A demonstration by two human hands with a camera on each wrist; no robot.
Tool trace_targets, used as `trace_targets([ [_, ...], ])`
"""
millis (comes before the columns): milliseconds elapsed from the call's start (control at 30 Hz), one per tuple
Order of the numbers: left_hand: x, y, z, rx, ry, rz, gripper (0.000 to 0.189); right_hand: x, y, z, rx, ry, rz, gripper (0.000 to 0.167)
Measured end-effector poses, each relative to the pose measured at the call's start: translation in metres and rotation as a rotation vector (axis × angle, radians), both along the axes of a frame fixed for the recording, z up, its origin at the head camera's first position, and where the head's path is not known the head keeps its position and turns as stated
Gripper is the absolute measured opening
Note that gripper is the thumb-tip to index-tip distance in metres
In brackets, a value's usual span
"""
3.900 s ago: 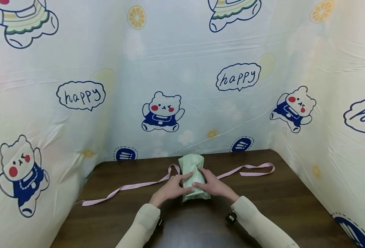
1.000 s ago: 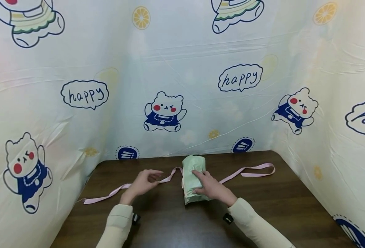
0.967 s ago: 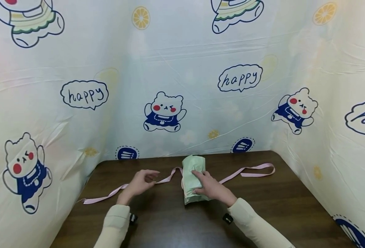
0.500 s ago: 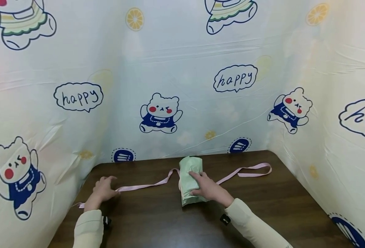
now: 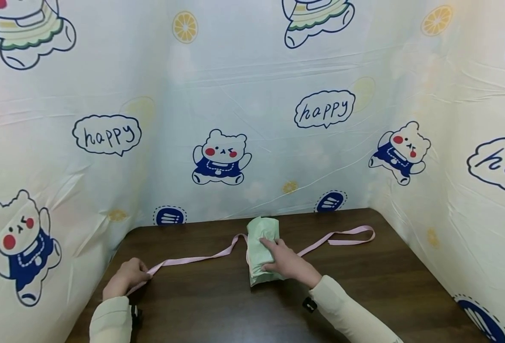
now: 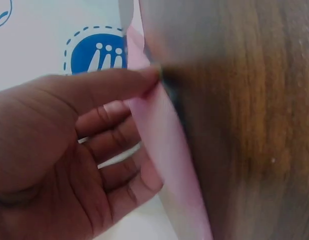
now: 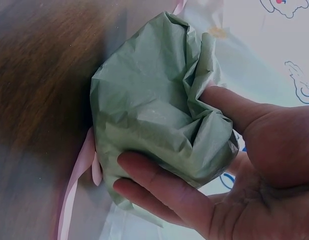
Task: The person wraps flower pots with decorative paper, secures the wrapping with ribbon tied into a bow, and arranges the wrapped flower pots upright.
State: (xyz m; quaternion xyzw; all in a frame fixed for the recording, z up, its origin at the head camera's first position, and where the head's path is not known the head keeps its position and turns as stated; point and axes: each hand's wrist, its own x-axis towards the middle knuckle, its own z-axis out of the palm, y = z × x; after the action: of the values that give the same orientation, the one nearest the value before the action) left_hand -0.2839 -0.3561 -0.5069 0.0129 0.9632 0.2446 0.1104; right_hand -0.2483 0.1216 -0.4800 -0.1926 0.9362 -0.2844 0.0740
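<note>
On the table lies a package wrapped in crumpled pale green paper (image 5: 258, 231), its folded end visible in the right wrist view. My right hand (image 5: 292, 263) holds its right side, thumb low at the near end and fingers across the top. A pink ribbon (image 5: 194, 259) runs beneath the package and stretches out to both sides. Far to the left, my left hand (image 5: 125, 277) pinches the ribbon near its left end. In the left wrist view, the thumb presses on the ribbon (image 6: 167, 140), with the other fingers curled behind it.
The ribbon's right half ends in a loose loop near the table's far right. A dark brown wooden table (image 5: 218, 314) is surrounded by printed cloth walls (image 5: 269, 95) at the back and both sides.
My left hand has left the package, moved left along the ribbon and now pinches it near the end. My right hand stays on the package, which sits slightly turned compared with the earliest frame.
</note>
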Motion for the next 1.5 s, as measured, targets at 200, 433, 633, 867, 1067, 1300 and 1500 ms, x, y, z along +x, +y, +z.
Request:
trace_targets([
  [200,-0.003,0.005,-0.002,0.111,0.028,-0.048,0.015,0.0,-0.001,-0.002,0.006,0.013,0.001,0.079],
  [433,-0.014,0.021,0.005,0.275,0.08,-0.111,0.013,0.002,-0.002,0.001,0.006,0.019,0.002,0.079],
  [633,-0.021,0.042,0.026,0.353,0.127,-0.125,0.022,0.002,-0.004,0.001,0.007,0.017,0.001,0.079],
  [867,-0.032,0.073,0.054,0.416,0.213,-0.16,0.026,0.001,-0.005,0.0,0.015,0.02,-0.006,0.079],
  [1067,-0.039,0.105,0.084,0.413,0.275,-0.202,0.033,0.002,-0.006,0.001,0.015,0.017,-0.009,0.078],
  [1300,-0.033,0.145,0.12,0.439,0.297,-0.267,0.035,0.001,-0.005,0.001,0.007,0.015,-0.007,0.079],
  [1500,-0.025,0.18,0.143,0.457,0.305,-0.36,0.03,0.002,-0.006,0.002,0.013,0.006,-0.014,0.078],
])
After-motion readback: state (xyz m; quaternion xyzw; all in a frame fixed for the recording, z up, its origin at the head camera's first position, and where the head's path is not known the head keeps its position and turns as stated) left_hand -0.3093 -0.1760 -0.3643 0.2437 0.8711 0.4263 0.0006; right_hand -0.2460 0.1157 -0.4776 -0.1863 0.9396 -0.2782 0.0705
